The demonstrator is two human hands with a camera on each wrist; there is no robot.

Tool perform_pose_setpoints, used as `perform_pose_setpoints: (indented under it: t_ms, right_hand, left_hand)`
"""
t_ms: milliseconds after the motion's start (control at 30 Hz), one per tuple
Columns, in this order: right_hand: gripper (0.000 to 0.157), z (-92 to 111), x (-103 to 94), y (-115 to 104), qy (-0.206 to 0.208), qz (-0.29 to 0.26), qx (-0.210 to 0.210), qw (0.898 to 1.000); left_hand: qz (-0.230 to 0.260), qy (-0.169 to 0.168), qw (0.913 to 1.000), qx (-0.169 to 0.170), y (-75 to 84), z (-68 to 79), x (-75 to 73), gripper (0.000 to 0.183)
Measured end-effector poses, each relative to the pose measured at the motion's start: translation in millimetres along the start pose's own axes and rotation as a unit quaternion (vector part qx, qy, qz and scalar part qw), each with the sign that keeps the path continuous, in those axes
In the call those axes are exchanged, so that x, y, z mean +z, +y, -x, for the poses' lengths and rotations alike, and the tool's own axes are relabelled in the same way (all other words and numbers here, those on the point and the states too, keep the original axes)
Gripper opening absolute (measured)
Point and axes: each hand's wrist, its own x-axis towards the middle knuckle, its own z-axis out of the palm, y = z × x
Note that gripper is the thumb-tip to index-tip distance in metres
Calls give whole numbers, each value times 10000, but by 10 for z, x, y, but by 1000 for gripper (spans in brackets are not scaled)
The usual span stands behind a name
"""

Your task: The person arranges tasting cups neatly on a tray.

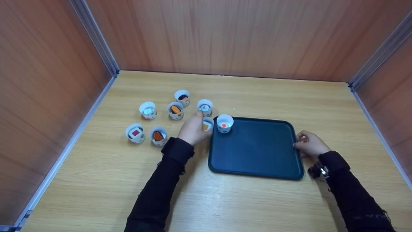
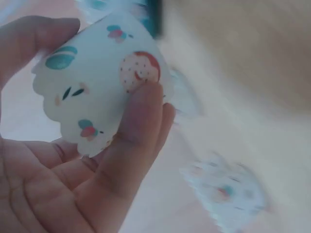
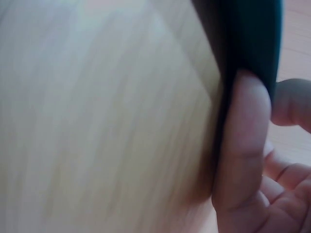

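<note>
My left hand [image 1: 194, 129] grips a white paper cup [image 1: 208, 123] with a yellowish piece inside, close to the left edge of a dark teal tray [image 1: 257, 148]. In the left wrist view the cup [image 2: 104, 80] shows a scalloped rim and printed donuts and leaves, with thumb and fingers around its side. Another paper cup [image 1: 224, 123], an orange piece in it, stands upright at the tray's back left corner. At the tray's right edge, my right hand [image 1: 310, 144] pinches the rim [image 3: 250, 43] between thumb and finger.
Several more paper cups stand on the wooden table left of the tray, including one with a red square [image 1: 135, 132], one with a dark orange piece [image 1: 158, 136] and one just behind my left hand [image 1: 205, 107]. Wood-grain panels [image 1: 225, 38] enclose the back and sides.
</note>
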Motion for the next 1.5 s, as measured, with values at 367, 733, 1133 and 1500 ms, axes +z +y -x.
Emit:
perform_pose_setpoints:
  t_ms: [367,733,1133,1500]
  right_hand:
    - [26,9,18,-18,-20,-31,56,10000]
    - [26,23,12,-14,-39,-70,161,9998]
    - [26,1,39,3,55,-70,75,9999]
    - [22,22,48,-55,133,388,29,9992]
  left_hand:
    - [-407,-364,9916,1173,532,111,239,53]
    - [-733,-611,9846,1464,860,-156,697,45]
    - [-1051,-341,9885,1031,948,-514,929,49]
    - [-1385,-269,9834,1139,930,-562,990,37]
